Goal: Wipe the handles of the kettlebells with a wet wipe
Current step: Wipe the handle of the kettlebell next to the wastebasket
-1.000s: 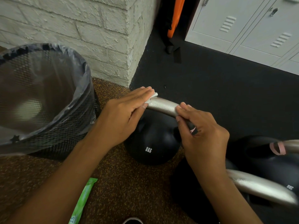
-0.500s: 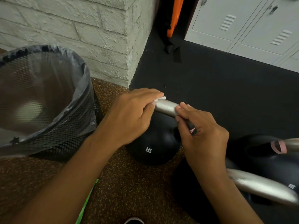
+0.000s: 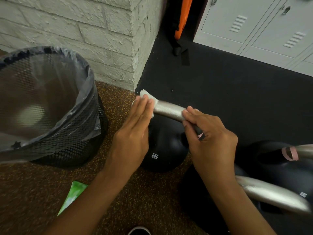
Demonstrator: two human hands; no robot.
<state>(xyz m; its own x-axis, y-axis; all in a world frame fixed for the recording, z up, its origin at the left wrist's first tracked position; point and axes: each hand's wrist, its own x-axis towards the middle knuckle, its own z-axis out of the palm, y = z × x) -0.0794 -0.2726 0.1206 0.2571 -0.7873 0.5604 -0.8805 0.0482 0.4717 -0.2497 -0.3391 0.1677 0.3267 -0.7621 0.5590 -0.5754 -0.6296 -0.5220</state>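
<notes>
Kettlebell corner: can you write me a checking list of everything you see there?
Surface: brown speckled mat meeting black floor.
Job's things: white wet wipe on the silver handle of the 8KG kettlebell; two more kettlebells at right.
Clutter: green wipes packet.
Grippers: left hand flat, pressing the wipe; right hand gripping the handle.
Cables: nothing seen.
Surroundings: lined mesh bin, white brick wall, grey lockers.

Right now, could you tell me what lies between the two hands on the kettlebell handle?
In the head view, a bare stretch of silver handle lies between the left hand and right hand.
</notes>
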